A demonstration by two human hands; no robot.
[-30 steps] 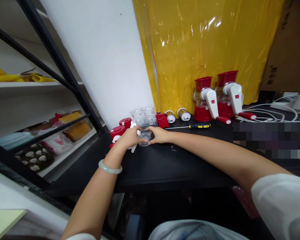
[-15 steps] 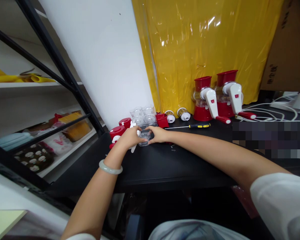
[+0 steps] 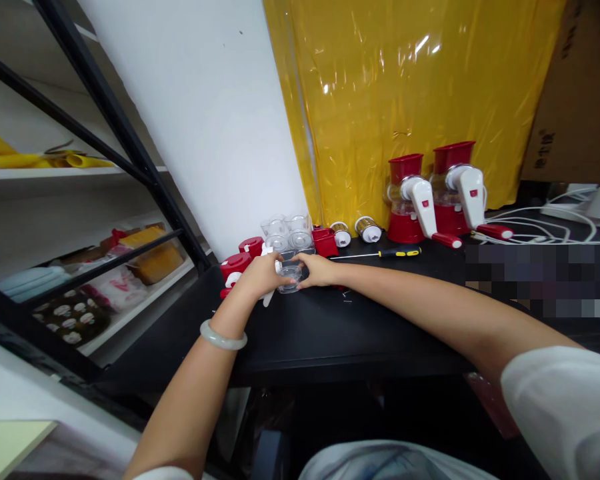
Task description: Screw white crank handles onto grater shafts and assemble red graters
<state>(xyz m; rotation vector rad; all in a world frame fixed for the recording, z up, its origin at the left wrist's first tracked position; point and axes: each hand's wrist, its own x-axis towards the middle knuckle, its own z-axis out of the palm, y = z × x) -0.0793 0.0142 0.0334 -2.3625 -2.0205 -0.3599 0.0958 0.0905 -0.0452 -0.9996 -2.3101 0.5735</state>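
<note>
Between my two hands is a clear plastic part (image 3: 289, 273), low over the black table. My left hand (image 3: 266, 272) curls round its left side, and my right hand (image 3: 316, 270) curls round its right side. Behind them, clear plastic housings (image 3: 287, 232) stand by the wall. Red bases (image 3: 236, 265) are left of my left hand, beside white pieces partly hidden by it. A red hopper (image 3: 325, 241) lies just beyond my right hand. To the right of that hopper rest two metal drum graters (image 3: 368, 229) with white ends.
A screwdriver (image 3: 400, 252) with a black and yellow handle lies behind my right forearm. Two red and white rotary graters (image 3: 407, 200) with crank handles stand at the back right, near white cables (image 3: 555, 223). A black-framed shelf (image 3: 145, 167) borders the table (image 3: 300, 333) on the left.
Both hands stay round the clear plastic part in nearly the same place. The view has shifted only very slightly.
</note>
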